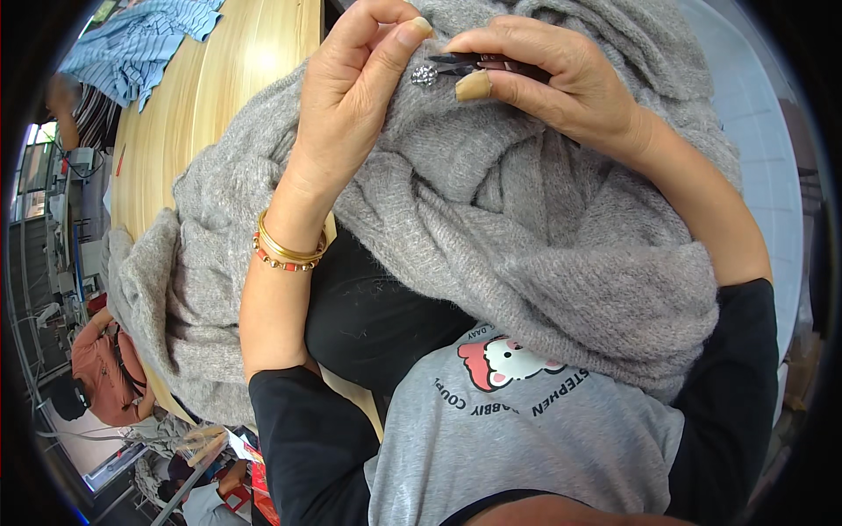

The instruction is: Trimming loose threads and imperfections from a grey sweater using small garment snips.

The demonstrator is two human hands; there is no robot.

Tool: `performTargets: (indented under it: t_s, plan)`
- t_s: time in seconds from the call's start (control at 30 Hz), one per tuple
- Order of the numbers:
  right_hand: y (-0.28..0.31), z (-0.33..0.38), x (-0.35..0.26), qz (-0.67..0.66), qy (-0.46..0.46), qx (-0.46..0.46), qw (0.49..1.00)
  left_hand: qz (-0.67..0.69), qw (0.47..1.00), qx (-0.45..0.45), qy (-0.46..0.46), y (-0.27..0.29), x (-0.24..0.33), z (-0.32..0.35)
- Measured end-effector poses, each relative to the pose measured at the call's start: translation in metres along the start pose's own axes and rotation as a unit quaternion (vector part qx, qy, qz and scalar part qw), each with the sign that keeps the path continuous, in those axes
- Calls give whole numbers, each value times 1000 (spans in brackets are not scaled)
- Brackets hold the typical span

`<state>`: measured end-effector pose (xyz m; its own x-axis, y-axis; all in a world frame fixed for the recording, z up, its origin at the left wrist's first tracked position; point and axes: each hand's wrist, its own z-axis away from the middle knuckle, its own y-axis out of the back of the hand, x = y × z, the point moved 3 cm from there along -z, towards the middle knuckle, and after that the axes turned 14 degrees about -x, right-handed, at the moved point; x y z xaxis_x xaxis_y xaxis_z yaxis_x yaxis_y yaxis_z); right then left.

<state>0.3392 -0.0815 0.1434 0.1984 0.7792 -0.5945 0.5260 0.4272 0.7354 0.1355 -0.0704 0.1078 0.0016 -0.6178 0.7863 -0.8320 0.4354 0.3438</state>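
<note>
Grey fuzzy knitwear (491, 219) lies bunched across my lap and the table edge. At its upper part, a sparkly silver button (424, 76) sits between my two hands. My left hand (351, 83) is closed, thumb and forefinger pinched just above the button; whatever they hold is too small to make out. Dark thread snips (452, 60) are gripped in my right hand (561, 83), their blades pointing left beside the button. A tan covering wraps my right thumb tip. The fingers and palm hide most of the snips' handles.
A light wooden table (254, 70) extends to the left, with blue striped fabric (145, 44) at its far end. A pale blue plastic tub (759, 131) stands at my right. People (110, 377) and equipment are at the far left.
</note>
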Motion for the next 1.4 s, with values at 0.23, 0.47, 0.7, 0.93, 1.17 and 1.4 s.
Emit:
performTargets:
  t_s: [0.23, 0.47, 0.7, 0.93, 1.17, 1.4]
  plan:
    - [-12, 1, 13, 72, 10, -10, 997, 13, 1000, 2, 2, -2, -3, 0]
    - [-13, -1, 7, 109, 58, 23, 992, 40, 999, 6, 24, -4, -4, 3]
    - [-14, 2, 9, 125, 74, 21, 989, 65, 998, -14, 15, -6, -11, 1]
    - [-11, 5, 20, -38, -7, 13, 999, 194, 971, 52, 133, -18, 4, -8]
    - [-4, 21, 51, -159, -172, -124, 964, 91, 977, -54, 185, -8, -10, 3]
    - [65, 61, 59, -250, -112, -6, 962, -16, 991, -82, 104, -4, -7, 8]
